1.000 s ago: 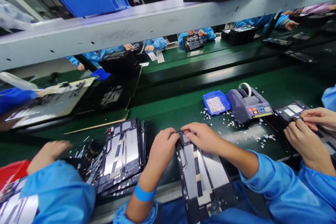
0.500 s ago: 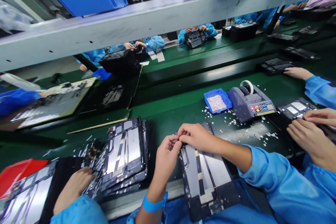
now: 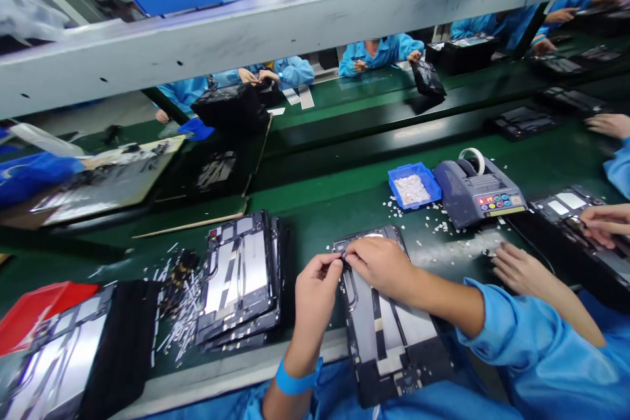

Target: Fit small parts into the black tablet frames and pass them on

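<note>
A black tablet frame (image 3: 388, 328) with silver panels lies on the green bench in front of me, its near end over the bench edge. My left hand (image 3: 317, 285) pinches something tiny at the frame's top left corner; what it is I cannot tell. My right hand (image 3: 378, 264) rests across the frame's top edge, its fingertips meeting those of the left. A stack of similar frames (image 3: 241, 279) sits just left of my left hand.
A blue tray of white bits (image 3: 413, 187) and a grey tape dispenser (image 3: 477, 190) stand behind the frame, with white scraps scattered around. A neighbour's hands (image 3: 522, 269) work on a frame at right. Another frame (image 3: 59, 354) and a red tray (image 3: 34, 312) lie at left. Workers sit beyond the conveyor (image 3: 394, 138).
The neighbour's hand at lower left has withdrawn from view. My fingertips have stayed at the frame's top left corner. The right neighbour's near hand has moved onto the bench.
</note>
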Demonstrator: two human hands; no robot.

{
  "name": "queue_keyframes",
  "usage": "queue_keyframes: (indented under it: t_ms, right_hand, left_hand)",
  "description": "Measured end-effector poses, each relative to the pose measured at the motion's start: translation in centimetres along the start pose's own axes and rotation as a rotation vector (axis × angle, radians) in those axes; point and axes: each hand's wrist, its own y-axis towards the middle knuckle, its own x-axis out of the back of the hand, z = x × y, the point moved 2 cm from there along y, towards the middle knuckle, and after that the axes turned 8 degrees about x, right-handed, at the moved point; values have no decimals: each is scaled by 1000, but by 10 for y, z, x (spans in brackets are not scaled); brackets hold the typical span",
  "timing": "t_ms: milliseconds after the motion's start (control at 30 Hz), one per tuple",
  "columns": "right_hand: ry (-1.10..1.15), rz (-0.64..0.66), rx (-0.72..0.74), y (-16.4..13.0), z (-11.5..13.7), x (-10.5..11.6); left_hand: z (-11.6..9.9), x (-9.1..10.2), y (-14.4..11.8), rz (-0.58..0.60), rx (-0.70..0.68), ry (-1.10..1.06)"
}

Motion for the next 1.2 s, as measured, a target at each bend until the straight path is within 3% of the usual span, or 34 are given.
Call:
queue_keyframes:
  t_ms: [167,300,433,533,633,767,867,967,1100,1200]
  right_hand:
    - [45,26,32,4,0,1]
    - [62,90,-25,7,0,3]
    - [-10,123,-128,10,6,2]
    - [-77,146,-145,16,4,11]
    - [-204,118,-256,24,-28,40]
    - [-532,138,-630,26,-105,88]
    - [-658,162,-652,22,-129,102]
    - [-566,100,-464,18,-101,88]
    - [-191,167,-129,16,-27,43]
    - [-96,235,-68,17,6,16]
  left_hand:
    - [-9,0,-8,-57,-146,97]
    - [-11,-1,-10,-72,-216,128]
    - [-9,-3,-10,-70,-219,119]
    - [-4,-4,-5,-50,-135,81]
    - [6,-3,4,-7,11,-57]
    - [17,-3,16,38,135,-237]
    - [20,-5,20,37,149,-292]
    - [22,-8,19,26,139,-323]
    - [21,-8,17,16,125,-313]
    - [18,-7,14,3,94,-267]
